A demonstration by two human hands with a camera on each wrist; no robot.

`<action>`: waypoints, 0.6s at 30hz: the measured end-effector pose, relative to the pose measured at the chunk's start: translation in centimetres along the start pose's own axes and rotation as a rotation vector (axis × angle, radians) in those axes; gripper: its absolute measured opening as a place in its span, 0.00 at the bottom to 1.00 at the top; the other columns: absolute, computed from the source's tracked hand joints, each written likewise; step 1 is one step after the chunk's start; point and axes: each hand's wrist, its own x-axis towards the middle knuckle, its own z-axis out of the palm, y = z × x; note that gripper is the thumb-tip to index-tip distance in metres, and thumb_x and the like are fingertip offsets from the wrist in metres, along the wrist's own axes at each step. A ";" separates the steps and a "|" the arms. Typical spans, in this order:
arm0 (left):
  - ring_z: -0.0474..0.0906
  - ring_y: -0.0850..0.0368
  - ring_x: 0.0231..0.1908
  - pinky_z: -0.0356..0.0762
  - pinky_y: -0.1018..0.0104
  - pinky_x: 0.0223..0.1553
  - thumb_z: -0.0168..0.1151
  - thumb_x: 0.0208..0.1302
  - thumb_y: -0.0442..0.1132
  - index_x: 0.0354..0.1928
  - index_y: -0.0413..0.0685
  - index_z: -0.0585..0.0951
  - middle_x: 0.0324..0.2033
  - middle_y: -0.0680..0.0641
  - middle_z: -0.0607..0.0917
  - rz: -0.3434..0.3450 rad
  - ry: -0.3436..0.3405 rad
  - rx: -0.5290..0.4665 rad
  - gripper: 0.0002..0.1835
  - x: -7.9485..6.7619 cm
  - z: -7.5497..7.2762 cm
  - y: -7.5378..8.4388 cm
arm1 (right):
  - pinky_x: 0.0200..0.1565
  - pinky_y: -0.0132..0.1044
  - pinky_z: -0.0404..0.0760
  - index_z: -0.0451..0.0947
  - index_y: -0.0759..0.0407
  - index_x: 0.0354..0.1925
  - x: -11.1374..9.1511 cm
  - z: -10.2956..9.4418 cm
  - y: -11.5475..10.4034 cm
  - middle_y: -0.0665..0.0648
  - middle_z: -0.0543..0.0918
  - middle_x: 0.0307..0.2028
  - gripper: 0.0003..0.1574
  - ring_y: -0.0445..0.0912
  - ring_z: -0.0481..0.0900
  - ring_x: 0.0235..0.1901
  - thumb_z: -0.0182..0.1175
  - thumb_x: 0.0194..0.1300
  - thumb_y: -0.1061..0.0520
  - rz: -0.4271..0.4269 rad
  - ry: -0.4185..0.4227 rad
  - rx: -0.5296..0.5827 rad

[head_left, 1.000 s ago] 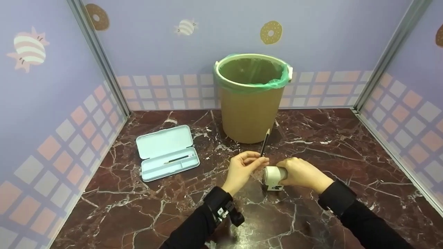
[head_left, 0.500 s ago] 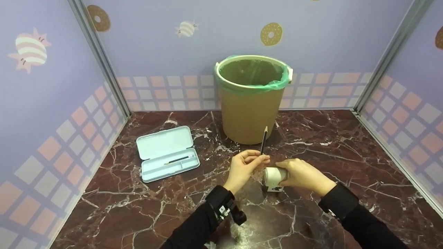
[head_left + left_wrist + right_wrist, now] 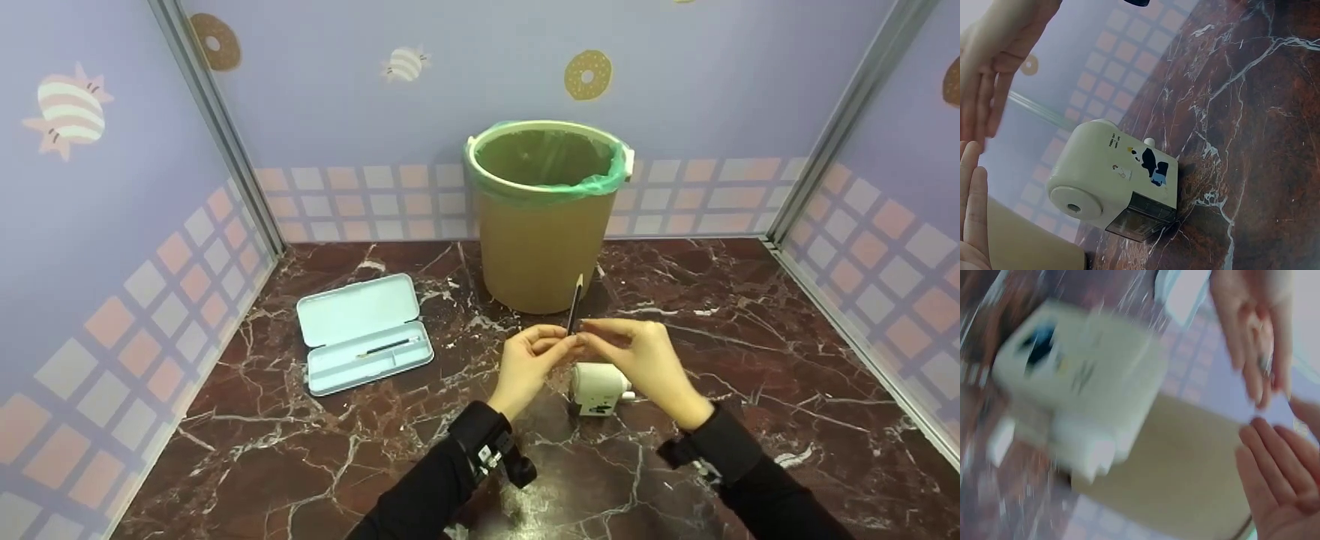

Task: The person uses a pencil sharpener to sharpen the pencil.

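Note:
A dark pencil (image 3: 576, 304) stands nearly upright, its pale sharpened tip up, pinched near its lower end by my left hand (image 3: 525, 364). The fingertips of my right hand (image 3: 649, 360) come up to the same lower end from the other side, thumb and forefinger held out fairly straight. Just below both hands sits a cream pencil sharpener (image 3: 596, 390) on the table. In the left wrist view the sharpener (image 3: 1117, 174) shows a panda print, a round pencil hole, a clear dark drawer and a small white knob. The right wrist view is blurred.
An open light-blue pencil case (image 3: 337, 375) lies to the left, with another pencil (image 3: 386, 346) inside. Behind the hands stands a tan bin (image 3: 544, 247) with a green liner (image 3: 604, 180). Patterned walls (image 3: 330, 82) enclose the dark marble table (image 3: 262, 450).
My right hand has let go of the sharpener and moved up and left to the pencil in my left hand. The sharpener stays in place; the left hand has barely shifted.

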 end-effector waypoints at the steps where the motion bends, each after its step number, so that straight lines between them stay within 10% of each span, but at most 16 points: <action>1: 0.92 0.55 0.38 0.89 0.57 0.47 0.66 0.67 0.31 0.46 0.30 0.81 0.40 0.34 0.91 0.002 -0.002 0.007 0.10 0.0 0.0 0.0 | 0.39 0.26 0.87 0.88 0.64 0.48 0.0 0.3 -0.2 0.63 0.92 0.42 0.14 0.51 0.92 0.38 0.70 0.63 0.62 0.033 0.026 0.033; 10: 0.90 0.40 0.44 0.87 0.45 0.51 0.67 0.66 0.31 0.47 0.30 0.82 0.42 0.32 0.90 0.024 -0.027 0.063 0.11 -0.2 0.1 -0.2 | 0.33 0.28 0.87 0.89 0.68 0.43 0.4 1.9 -0.9 0.66 0.92 0.37 0.12 0.30 0.87 0.29 0.71 0.63 0.62 0.179 0.107 0.191; 18: 0.91 0.55 0.43 0.87 0.69 0.46 0.71 0.63 0.34 0.47 0.34 0.86 0.45 0.36 0.91 0.061 -0.063 0.157 0.13 -0.3 -0.7 -0.1 | 0.33 0.25 0.86 0.89 0.66 0.41 0.3 2.2 -0.9 0.65 0.92 0.36 0.08 0.39 0.90 0.30 0.71 0.62 0.64 0.126 0.101 0.175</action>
